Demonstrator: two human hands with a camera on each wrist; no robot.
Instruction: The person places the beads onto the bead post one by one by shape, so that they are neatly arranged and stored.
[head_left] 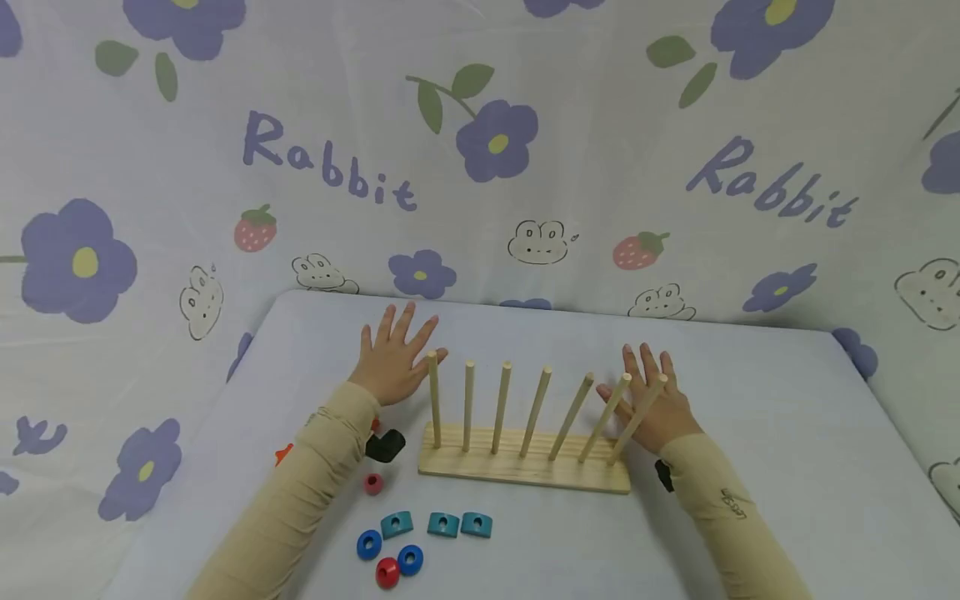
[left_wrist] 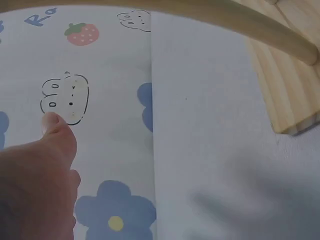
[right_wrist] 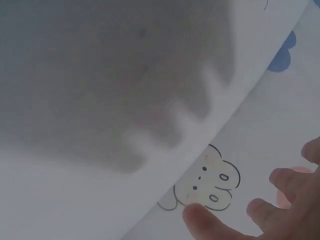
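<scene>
1. Orange piece [head_left: 283,454]: small, at the left sleeve's outer edge, mostly hidden; shape not readable.
2. Left hand [head_left: 392,363]: flat on the table [head_left: 750,433], palm down, fingers straight and spread, nothing held. Thumb side just beside the leftmost peg. In the left wrist view, thumb [left_wrist: 59,131] extended over the printed cloth, a peg crossing the top of the picture.
3. Black wrist-camera mount [head_left: 386,445]: under the left forearm, near the base's left end.
4. Pink ring [head_left: 373,483]: alone on the table, in front of the base's left corner.
5. Loose pieces, front of table: blue ring [head_left: 368,544], red ring [head_left: 387,572] touching a second blue ring [head_left: 410,559]; behind them three teal arched blocks [head_left: 443,524] in a row, each with a centre hole.
6. Wooden peg rack [head_left: 525,467]: flat pale base at table centre, between the two hands, seven bare pegs [head_left: 501,407] in one row. Base corner also seen in the left wrist view [left_wrist: 285,85].
7. Right hand [head_left: 654,400]: flat on the table behind the two rightmost pegs, fingers straight and slightly apart, nothing held. In the right wrist view, fingertips [right_wrist: 200,220] over a rabbit print at the table's edge.
8. Backdrop cloth [head_left: 525,150]: white, with purple flowers, strawberries, rabbits and the word "Rabbit".
</scene>
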